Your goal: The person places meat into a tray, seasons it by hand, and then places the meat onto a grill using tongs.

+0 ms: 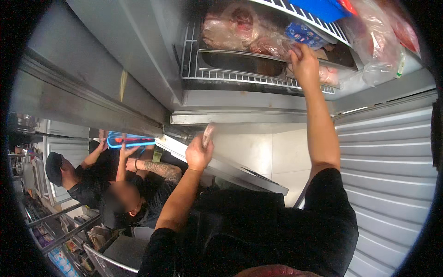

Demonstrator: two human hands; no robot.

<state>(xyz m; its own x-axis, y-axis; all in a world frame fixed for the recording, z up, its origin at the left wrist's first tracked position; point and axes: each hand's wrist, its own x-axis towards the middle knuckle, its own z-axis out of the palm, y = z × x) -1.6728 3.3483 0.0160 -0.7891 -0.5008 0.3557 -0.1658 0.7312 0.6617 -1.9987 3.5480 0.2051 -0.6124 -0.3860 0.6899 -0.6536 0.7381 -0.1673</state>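
My left hand is closed around a small plastic-wrapped piece, which looks like meat, in front of the open refrigerator. Reaching inside, my right hand pinches clear plastic-wrapped meat at the right part of a shallow metal tray. More bagged meat fills the tray's left side. Beside my right fingers lies a blue patterned package. Under the tray, a dark metal pan and a pack of pale meat rest on a white wire shelf.
An upper wire shelf holds a blue item. Bagged meat stands at the right. The ribbed door is open on the right, another door below. At left, co-workers handle a blue basket.
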